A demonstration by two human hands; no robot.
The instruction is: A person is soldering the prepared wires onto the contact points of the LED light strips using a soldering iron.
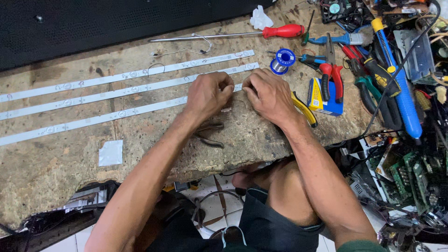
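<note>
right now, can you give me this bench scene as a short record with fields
surface: worn wooden bench
left hand: left hand closed at the end of the nearest white strip
right hand: right hand pinching beside it; what the fingers grip is hidden
strips: three white strips lying side by side
under wrists: pliers
near right hand: yellow-handled tool, solder spool, yellow and blue box
far edge: red-handled screwdriver
</note>
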